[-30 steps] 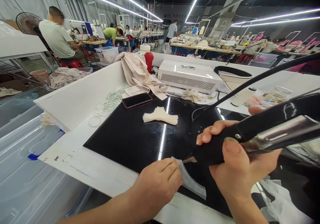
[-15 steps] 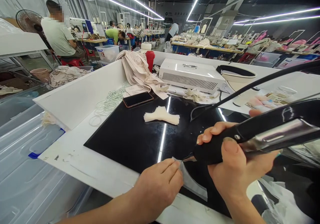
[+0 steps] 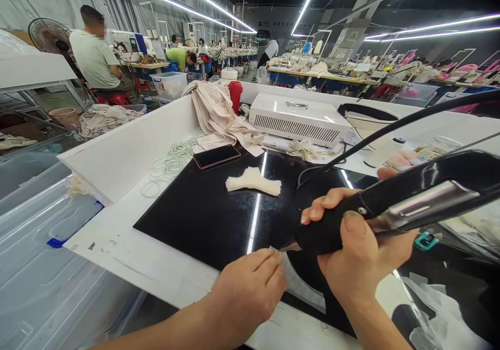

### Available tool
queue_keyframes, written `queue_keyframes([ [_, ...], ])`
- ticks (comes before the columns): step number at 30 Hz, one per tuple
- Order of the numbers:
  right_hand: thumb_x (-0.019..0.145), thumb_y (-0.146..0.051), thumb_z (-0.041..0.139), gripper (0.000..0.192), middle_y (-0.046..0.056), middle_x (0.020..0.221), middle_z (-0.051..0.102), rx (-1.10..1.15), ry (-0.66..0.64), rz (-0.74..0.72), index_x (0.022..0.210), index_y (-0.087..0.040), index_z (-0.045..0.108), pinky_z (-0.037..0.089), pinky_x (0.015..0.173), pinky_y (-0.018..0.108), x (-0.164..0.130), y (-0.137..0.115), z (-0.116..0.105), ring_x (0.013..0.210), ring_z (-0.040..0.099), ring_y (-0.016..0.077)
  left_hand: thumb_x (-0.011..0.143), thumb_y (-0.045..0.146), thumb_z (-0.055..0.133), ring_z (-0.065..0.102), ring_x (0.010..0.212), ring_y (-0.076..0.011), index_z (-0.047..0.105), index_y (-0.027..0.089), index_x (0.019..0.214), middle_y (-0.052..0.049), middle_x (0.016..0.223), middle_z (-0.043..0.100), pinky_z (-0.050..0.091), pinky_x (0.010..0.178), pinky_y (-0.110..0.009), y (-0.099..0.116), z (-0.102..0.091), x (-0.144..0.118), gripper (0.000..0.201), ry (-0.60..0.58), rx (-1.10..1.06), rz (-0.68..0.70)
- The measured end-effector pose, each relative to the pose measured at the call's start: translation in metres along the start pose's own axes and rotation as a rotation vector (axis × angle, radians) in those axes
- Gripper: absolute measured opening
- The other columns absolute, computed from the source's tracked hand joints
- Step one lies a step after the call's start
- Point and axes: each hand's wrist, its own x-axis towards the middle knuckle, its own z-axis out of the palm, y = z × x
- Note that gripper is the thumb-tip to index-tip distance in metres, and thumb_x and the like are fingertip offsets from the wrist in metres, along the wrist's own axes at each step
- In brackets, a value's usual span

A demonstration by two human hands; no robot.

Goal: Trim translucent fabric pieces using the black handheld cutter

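Note:
My left hand [image 3: 250, 287] is closed in a pinch on one end of a curved, sheer grey-white fabric piece [image 3: 304, 287], which lies on the black board [image 3: 203, 214]. My right hand [image 3: 359, 246] is wrapped round a black corded hand tool [image 3: 422, 199] with a long metal lever. Its narrow metal tip [image 3: 291, 247] points left and sits right at the fabric's end by my left fingertips; whether it touches is unclear. Farther back on the board rests a cream, wing-shaped stack of fabric pieces [image 3: 253, 181].
A phone [image 3: 216, 157], tangled pale green cord [image 3: 175, 157], draped beige fabric [image 3: 219, 108], a red container [image 3: 235, 96] and a vented white box [image 3: 299, 118] stand behind. Sheer scraps [image 3: 441, 308] and a teal cutter [image 3: 427, 240] lie right. The black cable [image 3: 390, 134] arches overhead. Other people sit far back.
My right hand and the tool have shifted slightly left, bringing the tip a little closer to my left fingers. The teal cutter shows more fully. My left hand keeps its pinch.

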Motion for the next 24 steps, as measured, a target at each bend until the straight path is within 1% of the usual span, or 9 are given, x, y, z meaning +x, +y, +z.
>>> queue_keyframes([
  [4,0.090,-0.032,0.089,0.055,-0.007,0.086,0.073,-0.010,-0.009,-0.001,0.138,-0.036,0.064,0.065,0.056,0.032,-0.003,0.002,-0.001,0.061,0.069,0.0152,0.107,0.003,0.065,0.083,0.103,-0.0173,0.076,0.009,0.096,-0.007,0.101,0.084,0.064,0.116,-0.030,0.000,0.001,0.000,0.017,-0.006,0.001,0.001],
  [8,0.090,-0.033,0.090,0.056,-0.007,0.085,0.072,-0.043,-0.001,0.008,0.139,-0.035,0.063,0.064,0.056,0.033,-0.003,0.003,0.001,0.060,0.068,0.0157,0.106,0.000,0.062,0.083,0.104,-0.0171,0.076,0.011,0.094,-0.007,0.102,0.084,0.064,0.115,-0.030,-0.002,0.000,0.002,0.021,-0.010,0.019,0.023],
  [12,0.089,-0.038,0.091,0.058,-0.007,0.086,0.071,0.005,0.008,0.013,0.139,-0.036,0.063,0.064,0.055,0.033,-0.003,0.005,0.005,0.061,0.068,0.0156,0.107,0.001,0.060,0.083,0.105,-0.0175,0.077,0.011,0.096,-0.008,0.103,0.084,0.065,0.114,-0.031,-0.002,-0.001,0.002,0.022,0.005,0.012,0.017],
  [16,0.091,-0.033,0.089,0.057,-0.007,0.086,0.073,0.006,-0.020,0.021,0.141,-0.036,0.062,0.064,0.056,0.032,-0.003,0.008,0.007,0.062,0.068,0.0153,0.108,0.002,0.059,0.083,0.101,-0.0167,0.076,0.011,0.094,-0.009,0.102,0.084,0.067,0.111,-0.029,0.000,0.003,0.002,0.023,0.038,0.006,-0.003],
  [19,0.093,-0.029,0.086,0.055,-0.008,0.085,0.072,-0.003,-0.020,0.028,0.142,-0.036,0.062,0.063,0.056,0.032,-0.003,0.009,0.008,0.060,0.068,0.0150,0.109,0.003,0.059,0.083,0.099,-0.0162,0.075,0.010,0.093,-0.009,0.099,0.084,0.066,0.112,-0.028,-0.001,0.004,0.002,0.024,0.042,0.002,-0.007],
  [22,0.089,-0.029,0.087,0.058,-0.008,0.084,0.073,-0.009,-0.018,0.041,0.142,-0.037,0.063,0.062,0.055,0.032,-0.002,0.007,0.010,0.060,0.068,0.0156,0.110,0.005,0.060,0.083,0.100,-0.0163,0.074,0.011,0.091,-0.009,0.099,0.083,0.066,0.112,-0.029,-0.004,0.002,0.002,0.025,0.033,-0.004,0.004],
  [24,0.086,-0.031,0.088,0.059,-0.008,0.083,0.073,-0.013,0.009,0.051,0.139,-0.037,0.065,0.062,0.054,0.032,0.000,0.002,0.009,0.059,0.067,0.0161,0.112,0.007,0.060,0.083,0.101,-0.0164,0.074,0.012,0.092,-0.008,0.098,0.083,0.066,0.113,-0.029,-0.005,0.001,0.002,0.025,0.015,-0.016,0.002],
])
